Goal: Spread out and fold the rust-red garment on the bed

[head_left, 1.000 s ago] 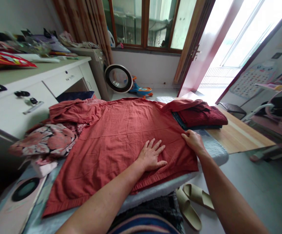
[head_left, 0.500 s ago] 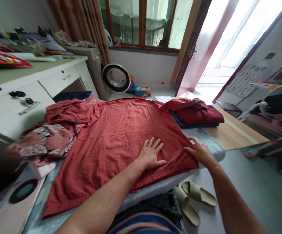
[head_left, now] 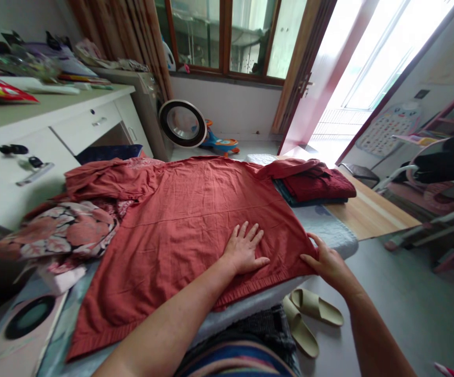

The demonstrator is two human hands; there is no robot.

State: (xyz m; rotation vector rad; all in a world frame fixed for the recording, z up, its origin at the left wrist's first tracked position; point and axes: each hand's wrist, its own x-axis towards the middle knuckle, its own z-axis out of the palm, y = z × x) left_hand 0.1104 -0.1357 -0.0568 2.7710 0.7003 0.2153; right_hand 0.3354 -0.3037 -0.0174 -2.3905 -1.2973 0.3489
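Right hand (head_left: pixel 331 267) lower, at shirt (head_left: pixel 187 225) edge; floor (head_left: pixel 387 293) (pale) beyond

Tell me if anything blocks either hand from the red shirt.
Nothing visible does: the left hand lies flat on the shirt, and the right hand is at its right edge, near the hem.

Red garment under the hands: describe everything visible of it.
The red garment looks like woven cloth, wrinkled, with a seam across its body and a gathered hem nearest the person. It lies spread over a pale blue cover, sleeves out: one bunched on patterned cloth, the other across a folded stack. The left hand rests flat on it; the right hand is at its side edge near the hem.
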